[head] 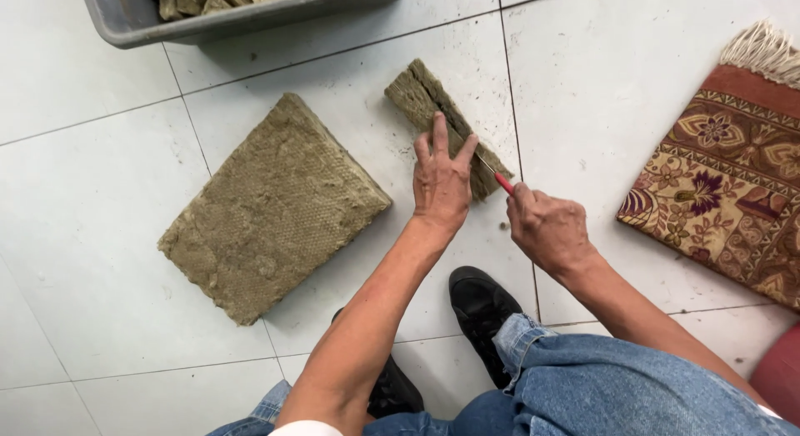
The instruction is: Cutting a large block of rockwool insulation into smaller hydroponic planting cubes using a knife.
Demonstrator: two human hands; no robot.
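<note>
A narrow strip of olive-brown fibrous wool (427, 102) lies on the white tiled floor. My left hand (441, 182) rests flat on its near end, fingers spread, pressing it down. Just right of it, my right hand (546, 228) is closed on a small knife with a red handle (503, 182). The thin blade points up-left into the strip beside my left fingers. A large slab of the same fibrous wool (271, 207) lies flat on the floor to the left, apart from both hands.
A grey plastic tub (133, 23) holding several small wool cubes stands at the top left. A patterned red-and-gold rug with a fringe (733, 169) lies on the right. My black shoes (479, 307) and jeans-clad knees (600, 386) fill the bottom.
</note>
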